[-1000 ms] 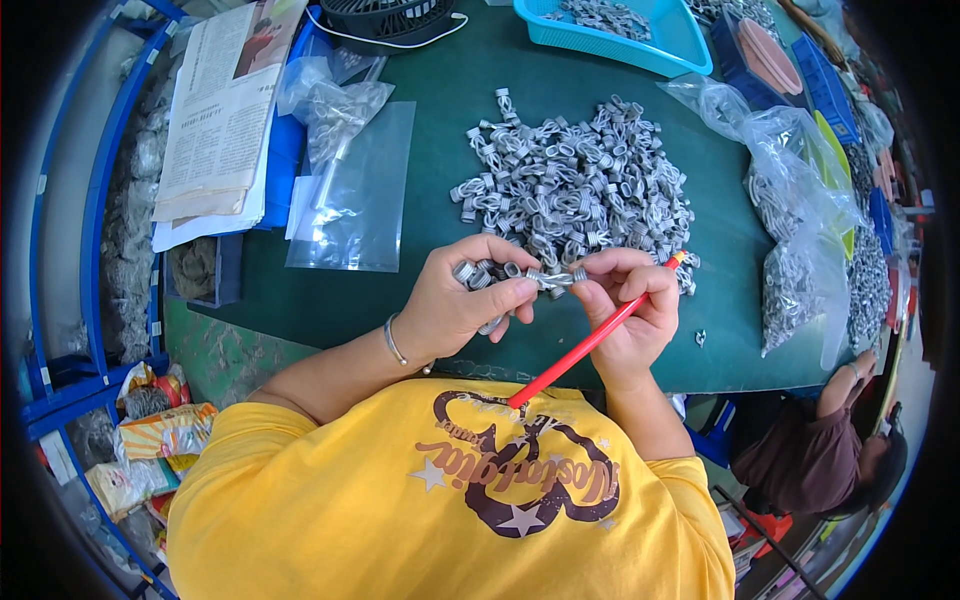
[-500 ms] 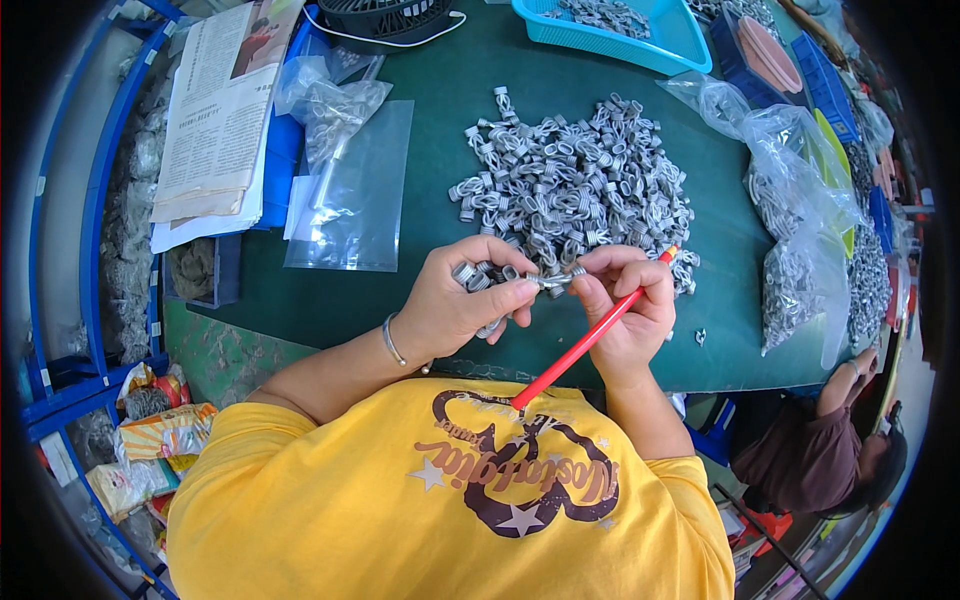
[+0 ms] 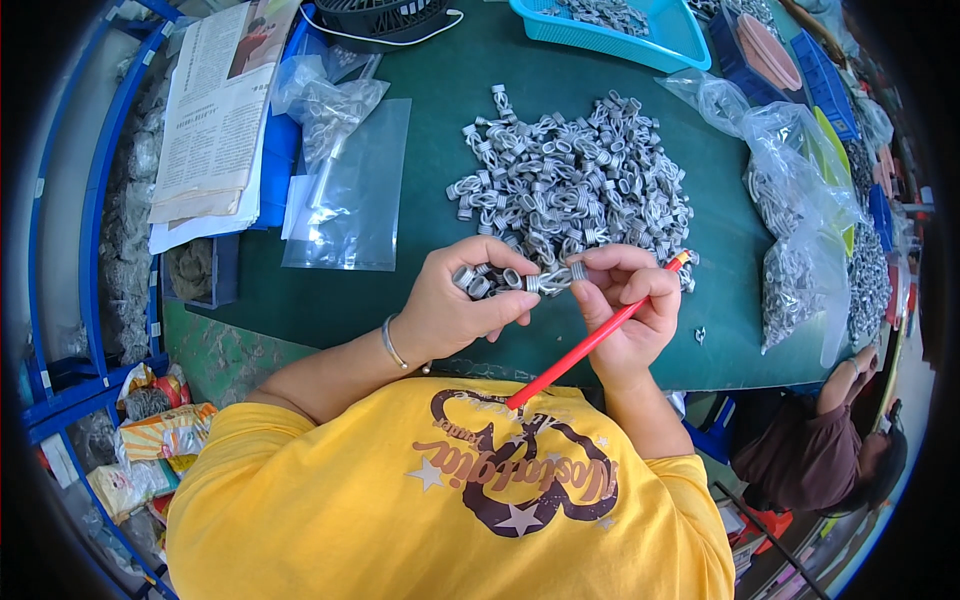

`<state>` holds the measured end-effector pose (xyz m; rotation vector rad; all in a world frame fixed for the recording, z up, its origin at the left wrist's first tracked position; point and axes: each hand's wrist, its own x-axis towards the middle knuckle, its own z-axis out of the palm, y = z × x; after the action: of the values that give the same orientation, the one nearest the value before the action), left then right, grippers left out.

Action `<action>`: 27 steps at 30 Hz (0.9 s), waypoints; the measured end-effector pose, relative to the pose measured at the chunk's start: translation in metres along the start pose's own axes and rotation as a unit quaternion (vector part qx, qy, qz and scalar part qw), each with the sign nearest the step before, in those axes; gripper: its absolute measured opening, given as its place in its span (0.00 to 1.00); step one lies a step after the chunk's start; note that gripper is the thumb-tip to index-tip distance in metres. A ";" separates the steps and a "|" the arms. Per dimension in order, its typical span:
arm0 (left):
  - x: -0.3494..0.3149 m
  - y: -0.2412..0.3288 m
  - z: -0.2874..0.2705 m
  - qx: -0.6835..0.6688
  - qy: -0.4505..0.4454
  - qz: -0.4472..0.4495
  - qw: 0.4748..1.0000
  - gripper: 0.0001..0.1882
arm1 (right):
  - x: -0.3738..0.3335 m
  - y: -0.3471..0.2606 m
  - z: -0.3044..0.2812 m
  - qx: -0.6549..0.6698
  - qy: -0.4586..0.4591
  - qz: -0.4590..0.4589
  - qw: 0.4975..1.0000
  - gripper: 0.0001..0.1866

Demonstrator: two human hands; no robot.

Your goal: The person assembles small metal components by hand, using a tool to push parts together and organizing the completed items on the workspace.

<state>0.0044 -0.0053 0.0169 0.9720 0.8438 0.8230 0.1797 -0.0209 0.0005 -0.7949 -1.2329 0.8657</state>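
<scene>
My left hand [image 3: 450, 305] is closed around several small grey looped parts, their ribbed tube-like ends showing between thumb and fingers. One grey looped part [image 3: 554, 281] stretches from there to my right hand [image 3: 628, 320], whose thumb and index finger pinch its ribbed end. A slim red pen-like stick [image 3: 575, 354] with a yellowish tip is tucked among the right fingers, slanting down toward my chest. Just beyond both hands lies a heap of the same grey parts [image 3: 590, 180].
On the green table [image 3: 440, 130], a turquoise basket [image 3: 620, 42] stands at the back and filled plastic bags [image 3: 790, 250] lie right. Toward the left are a clear bag [image 3: 365, 230], newspapers [image 3: 215, 130] and a black fan [image 3: 385, 18]. Another person [image 3: 810, 455] sits at the lower right.
The right fingers have shifted slightly, turning the ribbed end more upright, and the red stick's tip has moved a little to the right. The left hand has barely moved.
</scene>
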 end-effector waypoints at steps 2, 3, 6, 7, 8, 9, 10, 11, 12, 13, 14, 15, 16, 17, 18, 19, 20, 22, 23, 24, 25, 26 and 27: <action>0.000 -0.001 0.000 -0.003 0.002 0.002 1.000 0.10 | -0.001 0.001 0.000 0.010 0.005 -0.013 1.000 0.19; 0.000 -0.001 0.001 -0.005 0.003 0.004 1.000 0.10 | 0.000 0.001 0.000 0.006 0.002 -0.015 1.000 0.19; 0.000 0.001 0.001 -0.005 0.003 -0.007 1.000 0.10 | 0.000 0.000 0.000 0.001 -0.002 -0.018 1.000 0.20; 0.000 0.001 0.002 -0.005 0.004 -0.007 1.000 0.10 | 0.000 0.000 0.000 0.000 -0.003 -0.019 1.000 0.20; 0.000 0.003 0.003 -0.008 0.005 -0.008 1.000 0.10 | 0.000 0.000 0.001 0.001 -0.003 -0.019 1.000 0.20; 0.000 0.003 0.003 -0.011 0.006 -0.010 1.000 0.10 | 0.000 -0.001 0.001 0.003 -0.004 -0.019 1.000 0.20; 0.000 0.003 0.003 -0.011 0.006 -0.010 1.000 0.10 | 0.000 -0.001 0.002 0.005 -0.004 -0.020 1.000 0.20; 0.000 0.003 0.002 -0.007 0.005 -0.021 1.000 0.10 | 0.000 -0.002 0.003 0.005 -0.004 -0.020 1.000 0.20; 0.000 0.003 0.002 -0.003 0.004 -0.033 0.999 0.10 | 0.001 -0.002 0.003 -0.003 -0.011 -0.028 1.000 0.21; 0.001 0.003 0.002 -0.003 0.004 -0.032 0.999 0.10 | 0.001 -0.003 0.003 -0.012 -0.018 -0.036 0.999 0.21; 0.002 0.002 0.001 -0.005 -0.003 -0.059 0.998 0.10 | 0.001 -0.003 0.005 -0.013 -0.018 -0.036 0.999 0.21; 0.004 0.002 0.000 -0.006 -0.010 -0.085 0.996 0.10 | 0.001 -0.004 0.008 -0.006 -0.010 -0.044 0.999 0.20; 0.006 0.002 0.000 -0.006 -0.010 -0.084 0.996 0.10 | 0.001 -0.005 0.010 0.001 -0.002 -0.052 0.999 0.20; 0.008 0.002 0.000 -0.138 -0.021 -0.125 0.982 0.11 | 0.001 -0.006 0.009 0.001 -0.003 -0.052 0.999 0.20; 0.009 0.001 -0.001 -0.267 -0.033 -0.163 0.949 0.12 | 0.002 -0.006 0.007 -0.034 -0.064 -0.069 0.995 0.19; 0.010 -0.004 -0.004 -0.267 -0.033 -0.159 0.950 0.12 | 0.004 -0.007 0.007 -0.068 -0.125 -0.088 0.986 0.18; 0.011 -0.013 -0.009 -0.305 -0.061 -0.169 0.935 0.12 | 0.006 -0.010 0.008 -0.045 -0.142 -0.078 0.986 0.17; 0.012 -0.017 -0.011 -0.354 -0.077 -0.193 0.912 0.11 | 0.011 -0.014 0.007 -0.068 -0.149 -0.081 0.983 0.16; 0.012 -0.017 -0.012 -0.355 -0.076 -0.190 0.912 0.11 | 0.016 -0.014 0.005 -0.114 -0.137 -0.095 0.979 0.15; 0.011 -0.018 -0.014 -0.363 -0.067 -0.195 0.909 0.10 | 0.017 0.000 0.001 -0.194 -0.070 -0.118 0.971 0.14; 0.011 -0.018 -0.015 -0.372 -0.059 -0.202 0.904 0.09 | 0.023 0.006 -0.002 -0.250 -0.034 -0.098 0.963 0.13; 0.011 -0.017 -0.014 -0.378 -0.052 -0.196 0.903 0.10 | 0.031 0.009 -0.006 -0.306 -0.027 -0.078 0.948 0.13; 0.011 -0.015 -0.014 -0.379 -0.052 -0.194 0.903 0.10 | 0.039 0.011 -0.007 -0.361 -0.020 -0.059 0.931 0.13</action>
<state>-0.0004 0.0041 -0.0037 0.1423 0.5191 0.6556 0.1898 0.0182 0.0076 -1.2694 -1.6430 0.3084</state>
